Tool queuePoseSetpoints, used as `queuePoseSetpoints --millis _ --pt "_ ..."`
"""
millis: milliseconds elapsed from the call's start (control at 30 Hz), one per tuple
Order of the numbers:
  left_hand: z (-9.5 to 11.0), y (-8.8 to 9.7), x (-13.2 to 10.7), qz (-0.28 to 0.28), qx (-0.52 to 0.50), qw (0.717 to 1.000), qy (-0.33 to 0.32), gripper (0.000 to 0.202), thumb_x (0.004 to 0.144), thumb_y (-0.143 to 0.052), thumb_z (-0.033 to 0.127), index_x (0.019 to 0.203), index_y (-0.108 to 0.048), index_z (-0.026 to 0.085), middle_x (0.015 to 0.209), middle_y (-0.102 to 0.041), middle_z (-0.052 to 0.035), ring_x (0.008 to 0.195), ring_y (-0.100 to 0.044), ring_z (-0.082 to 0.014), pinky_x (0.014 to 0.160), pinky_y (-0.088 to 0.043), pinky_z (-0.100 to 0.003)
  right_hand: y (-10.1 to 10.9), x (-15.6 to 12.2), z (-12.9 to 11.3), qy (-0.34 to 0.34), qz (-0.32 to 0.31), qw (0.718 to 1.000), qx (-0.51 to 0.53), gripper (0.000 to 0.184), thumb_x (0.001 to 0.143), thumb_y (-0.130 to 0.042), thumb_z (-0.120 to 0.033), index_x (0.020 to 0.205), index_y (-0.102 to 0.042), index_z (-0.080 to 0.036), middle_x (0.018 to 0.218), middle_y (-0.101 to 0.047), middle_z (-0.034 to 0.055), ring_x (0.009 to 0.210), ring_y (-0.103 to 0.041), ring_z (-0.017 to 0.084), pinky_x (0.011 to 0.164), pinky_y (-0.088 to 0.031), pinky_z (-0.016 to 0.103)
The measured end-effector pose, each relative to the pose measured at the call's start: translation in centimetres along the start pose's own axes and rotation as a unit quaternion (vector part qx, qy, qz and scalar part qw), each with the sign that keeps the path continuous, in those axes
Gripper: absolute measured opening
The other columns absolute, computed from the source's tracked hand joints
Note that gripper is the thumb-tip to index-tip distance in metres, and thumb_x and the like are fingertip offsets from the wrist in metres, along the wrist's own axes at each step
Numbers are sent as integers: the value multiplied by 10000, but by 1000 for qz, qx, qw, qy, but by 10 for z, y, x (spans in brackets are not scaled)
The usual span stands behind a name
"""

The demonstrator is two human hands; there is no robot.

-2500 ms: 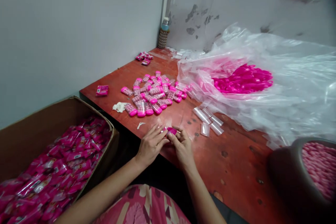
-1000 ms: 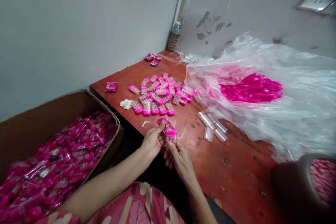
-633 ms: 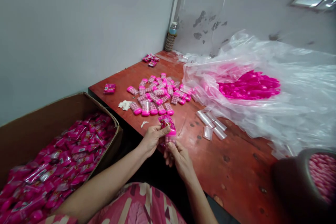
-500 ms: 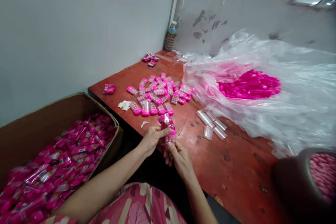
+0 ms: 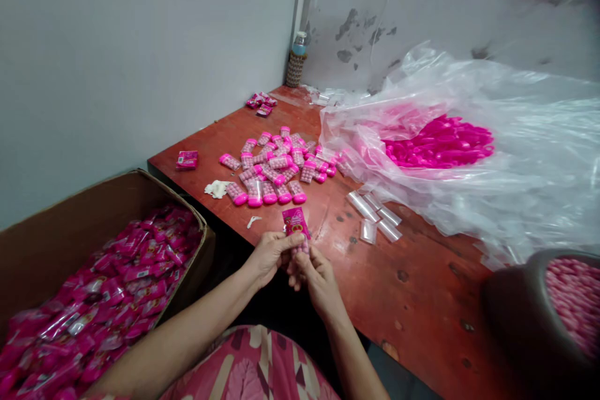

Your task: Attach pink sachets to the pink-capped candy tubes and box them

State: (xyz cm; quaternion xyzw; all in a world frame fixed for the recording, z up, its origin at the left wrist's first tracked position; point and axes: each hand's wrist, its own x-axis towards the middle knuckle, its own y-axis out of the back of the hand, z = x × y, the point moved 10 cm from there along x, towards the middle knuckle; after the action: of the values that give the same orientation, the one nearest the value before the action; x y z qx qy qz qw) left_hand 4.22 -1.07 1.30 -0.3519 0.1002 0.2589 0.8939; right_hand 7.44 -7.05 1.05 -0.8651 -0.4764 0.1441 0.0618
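My left hand (image 5: 269, 255) and my right hand (image 5: 313, 276) meet at the near edge of the red-brown table (image 5: 422, 300). Both pinch one small pink packet (image 5: 295, 224) that stands upright between them, its printed top sticking out above the fingers. Its lower part is hidden by my fingers. A pile of pink-capped candy vials (image 5: 276, 165) lies on the table beyond my hands. A few empty clear vials (image 5: 372, 215) lie to the right of the hands.
A cardboard box (image 5: 70, 231) full of pink wrapped packets (image 5: 98, 306) sits at the left. A large clear plastic sheet (image 5: 515, 150) holds a heap of pink caps (image 5: 438, 144). A dark bowl (image 5: 510, 312) of pink candies (image 5: 574, 297) is at the right. A bottle (image 5: 296, 59) stands in the corner.
The hands earlier held a pink-capped vial low on the table; they have since raised it and a pink printed packet now covers it, pulled further down over the vial.
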Motion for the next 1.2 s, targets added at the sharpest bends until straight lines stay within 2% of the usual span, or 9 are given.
queuePoseSetpoints --millis 100,300,433,567,667,833,900,1067,1200 --pt "4 10 -3 42 -37 998 -22 281 627 -688 340 591 -586 81 519 -573 -35 416 -493 -87 403 -393 -200 0 -3 1 2 -5 998 65 272 788 -541 -374 992 -465 -211 728 -626 13 556 -594 121 448 -447 202" --pt "6 2 -21 17 -57 997 -47 249 645 -684 288 554 -566 88 473 -505 7 399 -469 -88 402 -417 -236 -9 6 -1 9 4 995 101 170 775 -574 -324 828 -459 -212 617 -611 -31 482 -577 100 422 -429 179" --pt "44 48 -54 133 -98 971 -175 183 662 -677 286 664 -629 110 751 -671 -73 719 -627 -183 694 -505 -325 -11 10 -7 -1 -4 996 89 188 765 -582 -341 834 -464 -213 643 -627 -21 490 -582 104 422 -430 181" --pt "90 89 -90 218 -40 910 -351 399 737 -516 509 872 -662 164 968 -667 -77 946 -592 -234 891 -422 -403 17 9 -13 9 42 998 53 196 784 -547 -378 772 -491 -191 644 -620 -8 485 -567 92 422 -420 174" --pt "92 65 -70 196 258 881 -344 370 753 -536 435 1025 -625 201 1095 -615 -80 1050 -534 -245 952 -358 -408 36 7 -12 8 74 997 31 207 777 -556 -382 771 -510 -181 644 -600 -9 490 -553 82 426 -417 167" --pt "48 7 -16 101 672 659 -323 364 764 -559 333 1113 -565 232 1221 -520 -78 1221 -347 -261 1016 -180 -524 41 0 -7 -3 78 997 -4 218 787 -539 -389 762 -512 -175 653 -604 1 486 -540 81 435 -419 174" --pt "39 4 -7 105 709 617 -326 299 784 -536 308 1069 -592 235 1215 -528 -66 1231 -331 -262 1013 -168 -543 42 -3 -7 -4 80 997 -15 219 785 -539 -390 748 -515 -175 653 -603 -2 482 -535 78 442 -416 175" --pt "39 10 -10 120 691 611 -367 235 806 -509 285 1004 -627 241 1154 -578 -34 1211 -366 -251 1019 -180 -528 48 4 -9 13 110 993 -42 209 765 -558 -389 760 -544 -181 665 -604 -6 551 -560 100 502 -441 202" --pt "43 7 -16 119 642 647 -394 270 795 -525 272 1054 -601 260 1160 -573 -38 1219 -353 -254 1019 -158 -534 44 17 -14 46 134 989 -27 288 717 -622 -339 946 -508 -207 839 -628 14 723 -597 140 603 -478 248"
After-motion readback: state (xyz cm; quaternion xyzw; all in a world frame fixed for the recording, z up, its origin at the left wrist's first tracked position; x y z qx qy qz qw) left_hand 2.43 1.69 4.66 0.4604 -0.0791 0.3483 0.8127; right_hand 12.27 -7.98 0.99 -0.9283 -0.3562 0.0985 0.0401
